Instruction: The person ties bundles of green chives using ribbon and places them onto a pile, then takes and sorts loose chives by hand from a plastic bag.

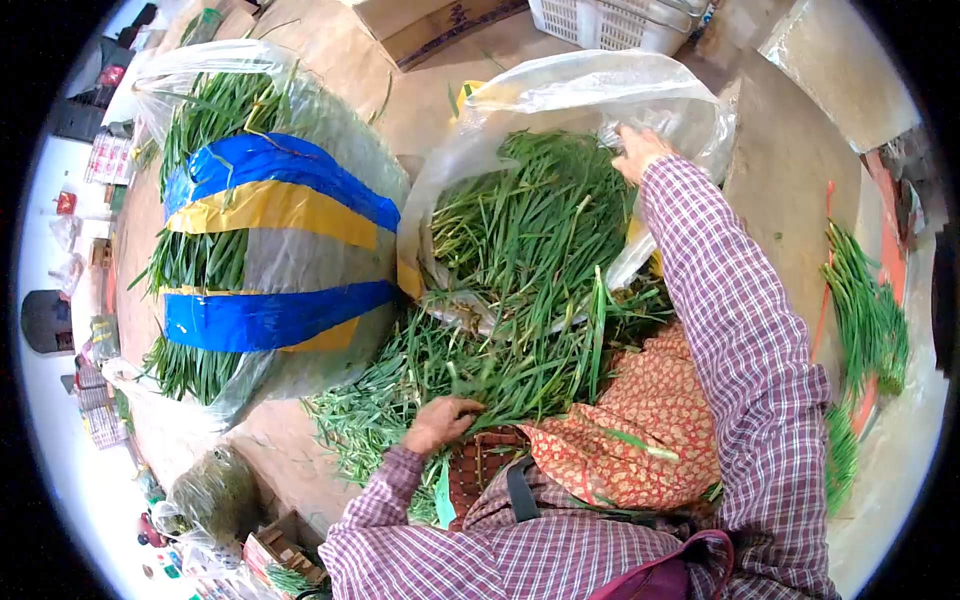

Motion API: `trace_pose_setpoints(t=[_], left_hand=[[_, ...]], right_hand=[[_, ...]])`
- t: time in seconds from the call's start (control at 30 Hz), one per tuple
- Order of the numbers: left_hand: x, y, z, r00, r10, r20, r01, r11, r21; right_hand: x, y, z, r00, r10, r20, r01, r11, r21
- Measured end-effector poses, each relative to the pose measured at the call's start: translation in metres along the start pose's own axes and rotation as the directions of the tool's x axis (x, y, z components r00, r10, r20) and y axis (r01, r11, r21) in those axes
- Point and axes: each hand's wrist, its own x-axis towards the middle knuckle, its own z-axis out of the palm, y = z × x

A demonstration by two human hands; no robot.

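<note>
A large clear plastic bag [500, 100] stands open in front of me, filled with long green leafy stalks [540, 220]. My right hand [640, 153] is at the bag's far right rim, its fingers closed on the plastic. More loose stalks spill over the near side toward my lap. My left hand [441, 422] rests at the near edge of this loose heap, fingers curled against the stalks; what they hold, if anything, is hidden. A red patterned cloth [650, 420] covers my lap beside the heap.
At the left lies a full bag banded with blue and yellow tape [290, 240]. A cardboard box [430, 30] and a white basket [610, 25] stand at the back. Bundled stalks [855, 300] lie far right. A wooden crate [285, 550] sits lower left.
</note>
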Motion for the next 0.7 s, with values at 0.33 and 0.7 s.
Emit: trace_pose_setpoints(t=[0.33, 0.7], left_hand=[[0.025, 0.119, -0.117, 0.931, 0.108, -0.348, -0.111, 0.994, 0.011], [0.185, 0.094, -0.034, 0.798, 0.082, -0.598, -0.301, 0.913, -0.275]], right_hand=[[-0.053, -0.028, 0.031, 0.874, -0.253, 0.414, 0.169, 0.958, 0.23], [-0.055, -0.013, 0.126, 0.892, 0.037, 0.451, 0.041, 0.986, -0.162]])
